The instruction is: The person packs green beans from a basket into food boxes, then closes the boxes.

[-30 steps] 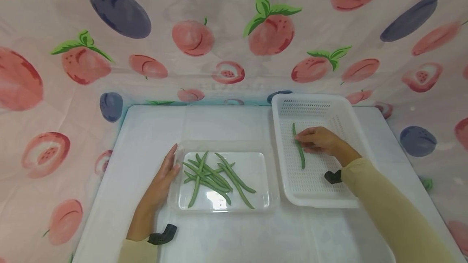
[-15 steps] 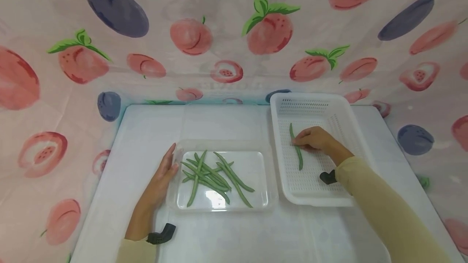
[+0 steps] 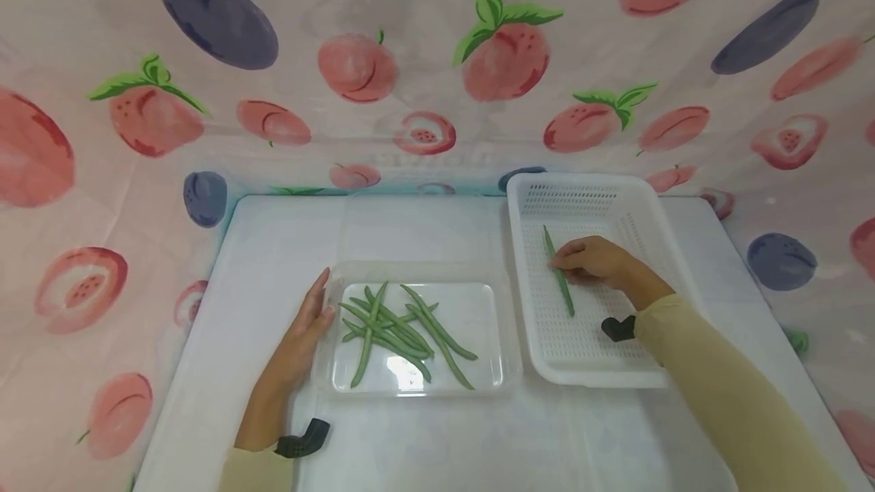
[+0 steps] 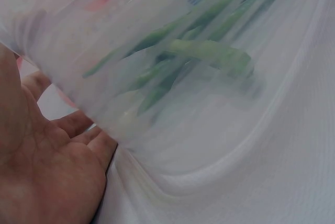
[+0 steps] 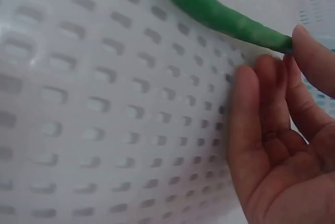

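On the white counter, the left hand is resting flat with straight fingers against the 9 o'clock wall of the clear tray, which is holding a pile of green beans. Toward 2 o'clock, the right hand is pinching a single bean lying in the white perforated basket. Beyond them a fruit-printed cloth is hanging as backdrop; since half a second ago the bean is sitting slightly more tilted, the hands barely shifting.

Backdrop: pale fabric sheet printed with pink peaches, green leaves and purple plums, hung beyond the fingertips.
Surface: glossy white rectangular table.
Light: soft, even.
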The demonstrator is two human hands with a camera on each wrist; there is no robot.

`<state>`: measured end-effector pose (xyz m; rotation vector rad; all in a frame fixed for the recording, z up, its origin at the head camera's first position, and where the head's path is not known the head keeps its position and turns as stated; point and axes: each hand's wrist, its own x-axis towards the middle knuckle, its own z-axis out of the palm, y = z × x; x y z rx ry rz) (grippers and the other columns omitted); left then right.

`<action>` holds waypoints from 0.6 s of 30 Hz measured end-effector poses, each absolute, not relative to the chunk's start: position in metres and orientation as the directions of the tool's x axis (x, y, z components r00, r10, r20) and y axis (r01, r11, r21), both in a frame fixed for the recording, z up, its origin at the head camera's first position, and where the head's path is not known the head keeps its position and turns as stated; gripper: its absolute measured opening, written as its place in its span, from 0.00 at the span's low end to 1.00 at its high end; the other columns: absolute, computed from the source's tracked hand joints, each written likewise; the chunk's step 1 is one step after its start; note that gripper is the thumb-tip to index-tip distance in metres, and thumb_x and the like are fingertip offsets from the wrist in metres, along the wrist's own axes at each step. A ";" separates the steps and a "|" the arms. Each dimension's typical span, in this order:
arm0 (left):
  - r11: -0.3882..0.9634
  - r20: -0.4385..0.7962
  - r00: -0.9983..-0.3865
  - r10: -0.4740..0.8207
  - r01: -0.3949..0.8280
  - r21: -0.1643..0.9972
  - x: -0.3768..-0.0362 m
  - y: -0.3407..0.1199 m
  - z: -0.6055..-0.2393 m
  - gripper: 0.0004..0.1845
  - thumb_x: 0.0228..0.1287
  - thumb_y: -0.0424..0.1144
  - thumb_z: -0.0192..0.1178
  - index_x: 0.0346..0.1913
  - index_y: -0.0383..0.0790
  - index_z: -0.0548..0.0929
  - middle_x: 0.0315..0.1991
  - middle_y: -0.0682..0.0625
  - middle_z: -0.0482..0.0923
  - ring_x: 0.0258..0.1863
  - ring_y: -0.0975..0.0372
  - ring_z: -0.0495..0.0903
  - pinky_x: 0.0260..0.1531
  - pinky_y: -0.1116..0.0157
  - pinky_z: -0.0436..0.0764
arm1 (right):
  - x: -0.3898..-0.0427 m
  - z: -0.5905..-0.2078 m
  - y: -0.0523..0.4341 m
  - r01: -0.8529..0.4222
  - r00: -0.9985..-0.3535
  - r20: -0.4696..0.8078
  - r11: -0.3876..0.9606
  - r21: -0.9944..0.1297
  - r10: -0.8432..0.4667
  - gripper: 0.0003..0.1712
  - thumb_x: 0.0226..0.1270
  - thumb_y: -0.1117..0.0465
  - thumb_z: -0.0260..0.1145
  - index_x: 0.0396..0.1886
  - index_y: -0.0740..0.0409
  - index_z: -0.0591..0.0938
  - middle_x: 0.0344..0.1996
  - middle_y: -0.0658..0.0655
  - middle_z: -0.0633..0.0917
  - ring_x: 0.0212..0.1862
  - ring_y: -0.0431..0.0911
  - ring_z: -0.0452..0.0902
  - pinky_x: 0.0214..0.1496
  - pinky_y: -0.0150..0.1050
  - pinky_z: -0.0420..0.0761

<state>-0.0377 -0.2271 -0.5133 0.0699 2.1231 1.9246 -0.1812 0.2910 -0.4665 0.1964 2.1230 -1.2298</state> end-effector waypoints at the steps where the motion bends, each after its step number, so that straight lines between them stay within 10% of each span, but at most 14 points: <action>1: 0.113 -0.168 -0.961 0.218 -0.146 0.983 -0.038 -0.227 -0.514 0.34 0.82 0.46 0.44 0.82 0.70 0.44 0.85 0.51 0.31 0.83 0.45 0.29 0.69 0.25 0.43 | -0.181 -0.466 0.291 0.452 -0.756 -0.623 0.528 -0.719 -0.200 0.18 0.73 0.58 0.68 0.53 0.66 0.78 0.39 0.49 0.85 0.40 0.40 0.82 0.47 0.34 0.85; 18: 0.102 -0.154 -0.963 0.221 -0.134 0.986 -0.039 -0.227 -0.515 0.33 0.83 0.45 0.43 0.82 0.70 0.44 0.85 0.52 0.32 0.83 0.45 0.31 0.70 0.27 0.45 | -0.167 -0.430 0.270 0.430 -0.737 -0.607 0.488 -0.760 -0.297 0.28 0.80 0.56 0.58 0.70 0.66 0.65 0.56 0.61 0.82 0.52 0.49 0.84 0.51 0.43 0.86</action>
